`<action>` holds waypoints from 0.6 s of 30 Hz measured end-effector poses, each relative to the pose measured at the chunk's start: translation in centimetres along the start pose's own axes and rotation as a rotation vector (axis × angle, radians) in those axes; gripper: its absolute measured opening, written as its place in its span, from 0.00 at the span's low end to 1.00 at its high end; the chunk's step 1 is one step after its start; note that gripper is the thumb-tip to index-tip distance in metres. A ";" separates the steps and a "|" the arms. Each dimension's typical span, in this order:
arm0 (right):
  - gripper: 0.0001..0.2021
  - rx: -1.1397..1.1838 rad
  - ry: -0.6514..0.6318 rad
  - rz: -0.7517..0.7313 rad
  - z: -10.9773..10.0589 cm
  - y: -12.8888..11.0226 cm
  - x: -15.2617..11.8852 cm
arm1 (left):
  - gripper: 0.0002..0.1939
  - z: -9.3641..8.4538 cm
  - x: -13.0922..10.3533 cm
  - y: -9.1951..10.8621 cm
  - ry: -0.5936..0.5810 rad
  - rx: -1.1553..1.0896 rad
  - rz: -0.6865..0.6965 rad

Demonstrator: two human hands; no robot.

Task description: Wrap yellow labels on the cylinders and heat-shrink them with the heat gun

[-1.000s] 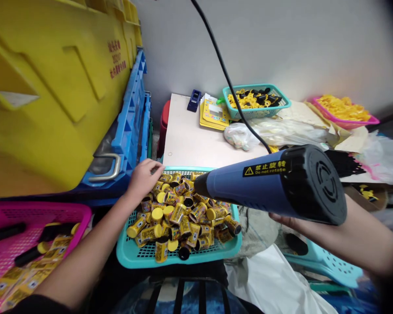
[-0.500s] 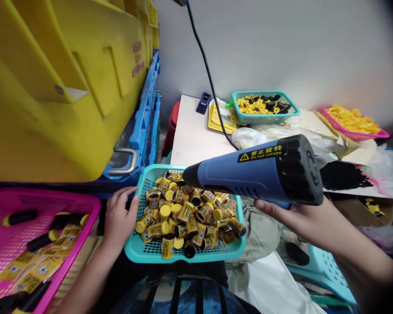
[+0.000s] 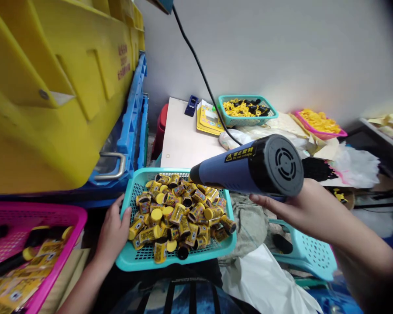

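A turquoise basket [image 3: 231,248] sits at the lower centre, heaped with small yellow-and-black cylinders [image 3: 178,213] in printed wraps. My left hand [image 3: 115,229] grips its left rim, thumb on the rim side and fingers partly hidden. Above the basket's right part, a blue heat gun [image 3: 236,168] with a black rear end points its dark nozzle left over the cylinders. My right hand [image 3: 291,209] is wrapped round its handle, which the body mostly hides; only the thumb and the back of the hand show.
A pink basket [image 3: 80,218] with black tubes and labels stands at left, below a large yellow bin [image 3: 85,87]. Behind, a white table [image 3: 180,144] bears a turquoise basket [image 3: 249,120] of yellow and black parts. The gun's black cable [image 3: 199,65] hangs from above.
The whole view has shifted, with most things now further left. The heat gun has turned so that its round rear vent faces the camera more. Both hands keep their holds.
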State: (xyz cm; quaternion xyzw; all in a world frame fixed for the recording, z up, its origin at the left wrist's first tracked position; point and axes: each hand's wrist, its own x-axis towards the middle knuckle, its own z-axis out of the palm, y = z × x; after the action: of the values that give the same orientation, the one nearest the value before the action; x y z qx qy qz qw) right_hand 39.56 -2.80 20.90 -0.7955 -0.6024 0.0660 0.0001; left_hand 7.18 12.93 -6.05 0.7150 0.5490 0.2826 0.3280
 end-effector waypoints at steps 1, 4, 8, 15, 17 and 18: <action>0.27 0.017 -0.008 0.001 -0.3 0.1 -0.1 | 0.32 -0.2 0.0 0.2 -0.015 0.000 -0.029; 0.29 0.011 -0.033 0.045 -1.2 0.5 -0.7 | 0.32 -0.8 -0.3 1.0 -0.070 0.005 -0.134; 0.35 -0.082 -0.027 0.167 -2.3 1.1 -1.9 | 0.31 -1.6 -0.9 1.5 -0.094 0.028 -0.228; 0.31 -0.004 0.058 0.050 -3.9 1.3 -3.7 | 0.30 -2.5 -1.8 1.7 -0.124 0.062 -0.303; 0.27 -0.037 0.067 -0.039 -4.3 1.5 -4.1 | 0.31 -2.5 -1.8 1.9 -0.135 0.087 -0.319; 0.25 -0.071 0.069 -0.084 -4.4 1.7 -4.2 | 0.31 -2.4 -1.7 2.0 -0.135 0.101 -0.322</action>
State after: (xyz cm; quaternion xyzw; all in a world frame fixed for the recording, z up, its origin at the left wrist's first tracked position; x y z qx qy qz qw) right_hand 40.57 -6.97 25.59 -0.7708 -0.6369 0.0168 -0.0047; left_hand 6.13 11.25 -3.08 0.6509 0.6465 0.1497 0.3687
